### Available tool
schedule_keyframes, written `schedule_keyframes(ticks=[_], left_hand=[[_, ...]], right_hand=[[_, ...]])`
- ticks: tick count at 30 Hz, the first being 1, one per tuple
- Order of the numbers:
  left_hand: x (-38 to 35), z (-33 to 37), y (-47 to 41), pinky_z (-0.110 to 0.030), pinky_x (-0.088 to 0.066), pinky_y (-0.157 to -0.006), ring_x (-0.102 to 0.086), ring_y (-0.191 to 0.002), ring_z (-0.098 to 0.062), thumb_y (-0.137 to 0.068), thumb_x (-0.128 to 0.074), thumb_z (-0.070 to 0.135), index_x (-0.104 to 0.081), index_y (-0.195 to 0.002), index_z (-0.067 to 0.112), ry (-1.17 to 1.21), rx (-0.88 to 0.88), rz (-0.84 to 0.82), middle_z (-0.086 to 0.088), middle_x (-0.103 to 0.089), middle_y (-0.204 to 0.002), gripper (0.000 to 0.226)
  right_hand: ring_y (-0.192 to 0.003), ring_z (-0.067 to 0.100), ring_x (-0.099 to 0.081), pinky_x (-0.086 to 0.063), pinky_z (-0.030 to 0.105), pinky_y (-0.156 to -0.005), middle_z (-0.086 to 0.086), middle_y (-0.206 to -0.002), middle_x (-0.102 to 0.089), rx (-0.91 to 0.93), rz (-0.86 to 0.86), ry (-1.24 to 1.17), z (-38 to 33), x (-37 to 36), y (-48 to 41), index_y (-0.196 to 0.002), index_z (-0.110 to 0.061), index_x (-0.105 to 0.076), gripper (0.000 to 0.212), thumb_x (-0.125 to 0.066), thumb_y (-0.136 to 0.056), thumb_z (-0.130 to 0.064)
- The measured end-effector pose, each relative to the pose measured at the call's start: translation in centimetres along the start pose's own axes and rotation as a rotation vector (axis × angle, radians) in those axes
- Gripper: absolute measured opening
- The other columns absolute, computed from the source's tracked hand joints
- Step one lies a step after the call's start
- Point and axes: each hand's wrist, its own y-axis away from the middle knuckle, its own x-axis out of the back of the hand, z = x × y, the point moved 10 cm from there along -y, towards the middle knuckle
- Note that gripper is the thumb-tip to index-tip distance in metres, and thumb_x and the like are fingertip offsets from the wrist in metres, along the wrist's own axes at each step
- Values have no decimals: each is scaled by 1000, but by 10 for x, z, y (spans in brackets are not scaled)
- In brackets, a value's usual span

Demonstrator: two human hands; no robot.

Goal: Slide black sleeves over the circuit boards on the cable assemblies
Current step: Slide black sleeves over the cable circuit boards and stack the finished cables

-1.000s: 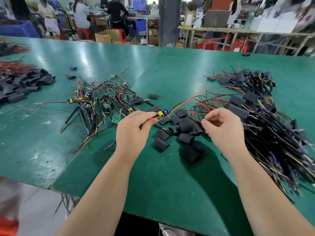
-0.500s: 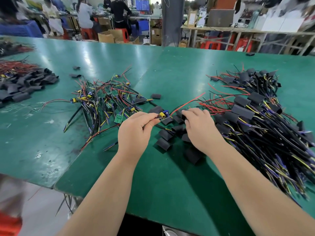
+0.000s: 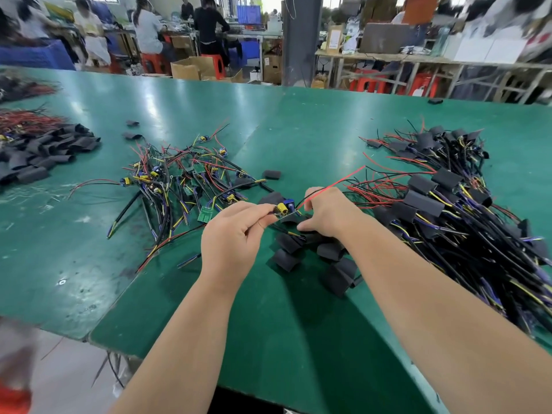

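My left hand [image 3: 236,234] pinches a small circuit board [image 3: 283,208] with a yellow capacitor and a blue part, held just above the table. Its red wire [image 3: 336,183] runs up and right over my right hand [image 3: 328,213]. That hand lies on the heap of loose black sleeves [image 3: 286,258], its thumb and curled fingers closing round one sleeve at the heap's far end; the grip is mostly hidden. Bare cable assemblies [image 3: 185,177] lie tangled to the left. Sleeved assemblies [image 3: 442,204] are piled to the right.
The green table [image 3: 268,339] has a seam running diagonally under my left arm, with its near edge close to me. A second heap of black sleeves [image 3: 44,153] lies far left beside red wires. People work at benches beyond the table.
My right hand has left the right-hand pile, moved left to the loose sleeves and curled down onto them. My left hand has kept holding the board in nearly the same place.
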Motion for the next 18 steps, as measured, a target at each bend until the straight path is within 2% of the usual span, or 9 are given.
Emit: schedule_keyframes(ticks=[3, 7, 9, 10, 12, 14, 16, 18], left_hand=[[1, -2, 0, -32, -52, -68, -64, -78, -13, -84, -65, 20, -77, -93, 10, 11, 8, 10, 4, -71, -88, 17], [3, -5, 0, -31, -51, -70, -63, -78, -10, -85, -65, 19, -77, -94, 11, 29, 16, 22, 5, -71, -88, 17], [3, -5, 0, -31, -51, -70, -62, -78, -10, -85, -65, 19, -77, -94, 11, 35, 13, 27, 5, -71, -88, 17], [3, -5, 0, -31, -51, -70, -62, -78, -9, -85, -65, 19, -76, -94, 11, 37, 10, 28, 5, -71, -88, 17], [4, -5, 0, -31, -51, -70, -61, -78, -7, -85, -65, 18, -76, -94, 11, 39, 3, 29, 6, -70, -88, 17], [4, -5, 0, -30, -50, -70, -60, -78, -6, -85, -65, 18, -76, -95, 11, 41, -1, 33, 8, -69, -87, 17], [5, -5, 0, -28, -50, -69, -59, -77, -5, -85, -65, 18, -76, -95, 11, 45, -5, 39, 11, -67, -86, 17], [6, -5, 1, -26, -49, -69, -59, -77, -4, -85, -65, 16, -76, -95, 10, 51, -6, 46, 11, -66, -86, 16]], right_hand=[[-105, 25, -59, -49, 29, -87, 9, -114, -63, -35, -24, -10, 4, -2, -1, -116, -7, -63, 45, -69, -83, -38], [-96, 23, -56, -50, 34, -90, 6, -116, -61, -65, -21, -153, 11, -2, 5, -118, -17, -61, 46, -75, -77, -30], [-87, 26, -61, -54, 35, -83, 10, -106, -65, -100, -57, -171, 15, -7, 9, -117, -8, -59, 50, -75, -75, -28], [-72, 26, -62, -56, 32, -73, 11, -91, -67, -125, -88, -196, 17, -9, 11, -111, -3, -59, 47, -75, -74, -27], [-50, 22, -56, -53, 28, -56, 8, -61, -63, -178, -155, -233, 21, -13, 13, -85, -2, -58, 32, -77, -72, -25], [-51, 23, -55, -54, 28, -58, 7, -57, -61, -200, -202, -249, 25, -14, 15, -70, -6, -55, 34, -81, -71, -27], [-56, 24, -53, -55, 31, -65, 8, -62, -62, -186, -216, -269, 26, -14, 16, -70, -7, -55, 36, -84, -68, -28], [-60, 24, -50, -53, 33, -65, 10, -65, -59, -161, -231, -328, 23, -16, 18, -75, -6, -56, 38, -87, -66, -28]])
